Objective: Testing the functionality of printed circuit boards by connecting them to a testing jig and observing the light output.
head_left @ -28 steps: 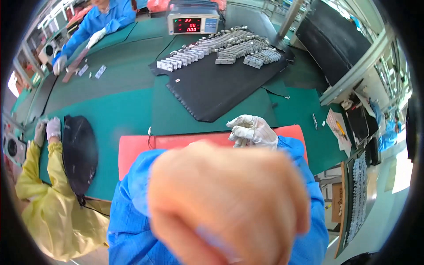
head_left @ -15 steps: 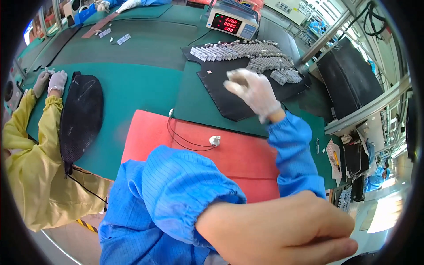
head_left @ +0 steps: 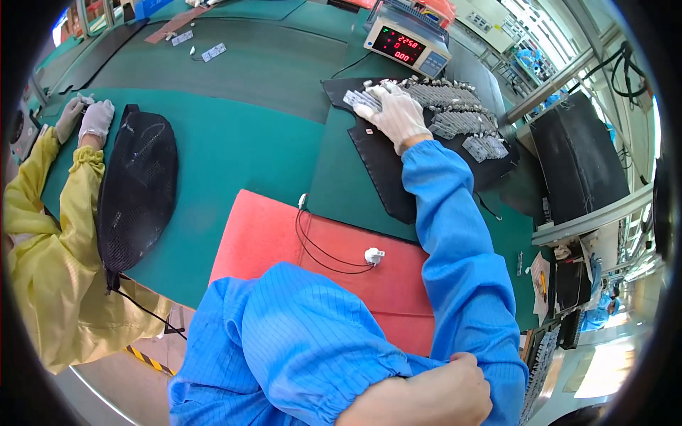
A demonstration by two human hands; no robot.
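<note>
My right hand (head_left: 395,115), in a white glove, reaches over the far part of the black mat (head_left: 380,165). Its fingers are spread over the left end of the rows of small silver-grey parts (head_left: 455,99), and its fingertips are partly hidden among them. Low in the picture my bare left hand (head_left: 433,394) lies across my body against the blue sleeve of my right arm. Its fingers are curled in, and whatever they may hold is hidden. On the red mat (head_left: 266,231) lies a white plug (head_left: 374,256) with a thin black cord.
A meter with a red display (head_left: 399,46) stands behind the parts. At left, a co-worker's gloved hands (head_left: 96,121) and yellow sleeves rest by a black mesh bag (head_left: 138,188). A metal frame post (head_left: 554,78) and a black panel (head_left: 579,156) stand at right.
My right hand has moved forward and slightly left, onto the parts. My left hand has drawn back lower and to the left, against the right sleeve. The view has shifted a little.
</note>
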